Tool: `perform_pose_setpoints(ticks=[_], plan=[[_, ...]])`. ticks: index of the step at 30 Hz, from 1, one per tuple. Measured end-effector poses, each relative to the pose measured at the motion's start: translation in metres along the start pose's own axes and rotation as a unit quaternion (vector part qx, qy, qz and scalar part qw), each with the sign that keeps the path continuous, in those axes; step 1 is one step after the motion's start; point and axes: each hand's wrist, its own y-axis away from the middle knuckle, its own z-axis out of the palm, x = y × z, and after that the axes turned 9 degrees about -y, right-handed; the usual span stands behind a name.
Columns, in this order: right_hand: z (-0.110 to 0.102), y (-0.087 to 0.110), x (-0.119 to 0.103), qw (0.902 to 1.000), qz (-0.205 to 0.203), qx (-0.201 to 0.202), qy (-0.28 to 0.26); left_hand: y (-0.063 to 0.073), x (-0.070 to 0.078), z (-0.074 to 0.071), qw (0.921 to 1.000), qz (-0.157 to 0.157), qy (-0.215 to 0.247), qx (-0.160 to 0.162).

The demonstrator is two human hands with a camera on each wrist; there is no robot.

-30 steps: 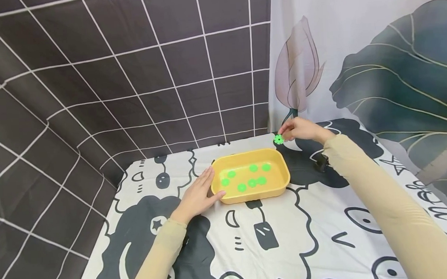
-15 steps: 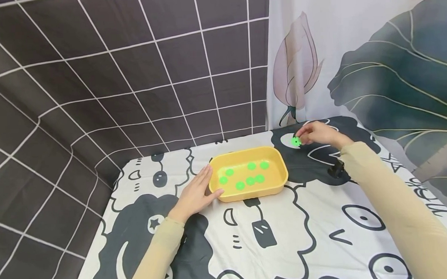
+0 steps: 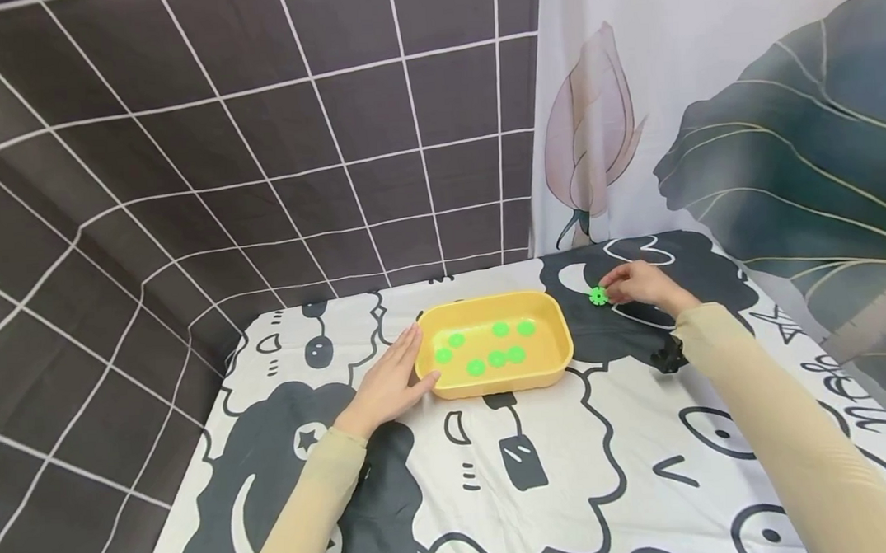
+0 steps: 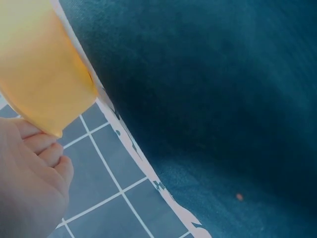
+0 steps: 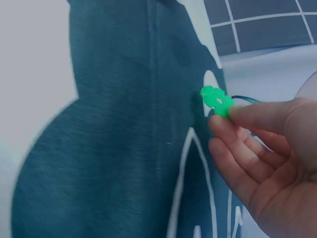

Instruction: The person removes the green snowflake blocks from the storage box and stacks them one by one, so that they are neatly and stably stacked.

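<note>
A shallow yellow plastic tray (image 3: 496, 385) lies on the patterned cloth in the head view, with several flat green discs (image 3: 476, 367) spread over its floor. My left hand (image 3: 387, 386) holds the tray's left end, thumb over the rim at the near corner and fingers against the outer wall. In the left wrist view those fingers (image 4: 52, 153) bend against the tray's outside. To the right of the tray, my right hand (image 3: 644, 286) pinches one notched green snowflake disc (image 3: 598, 295) between thumb and fingertips. The right wrist view shows a small slot at this disc's centre (image 5: 217, 99).
A white cloth (image 3: 527, 512) with black cartoon drawings covers the surface. Behind and to the left hangs a dark grid-patterned sheet (image 3: 273, 135). A pale curtain (image 3: 628, 95) with a bud and large leaf print hangs at the right.
My right hand has moved right, away from the tray, and then slightly nearer to me, with the green snowflake disc still pinched. The left hand and tray have stayed in place.
</note>
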Motion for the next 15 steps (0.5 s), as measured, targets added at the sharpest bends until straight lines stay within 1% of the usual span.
perform_pose_setpoints(ticks=[4,8,15], plan=[[0.0042,0.0003,0.0085,0.9994,0.014,0.005,-0.03,-0.0007,0.0004,-0.0008,1.0,0.003,-0.001,-0.002],[0.0056,-0.0001,0.0092,0.9985,0.024,0.004,-0.048,-0.0003,0.0005,-0.0009,1.0,0.002,-0.002,-0.002],[0.0088,-0.0031,0.0102,0.9976,0.04,0.028,-0.05,-0.0007,-0.0002,0.001,1.0,0.0,-0.002,-0.001]])
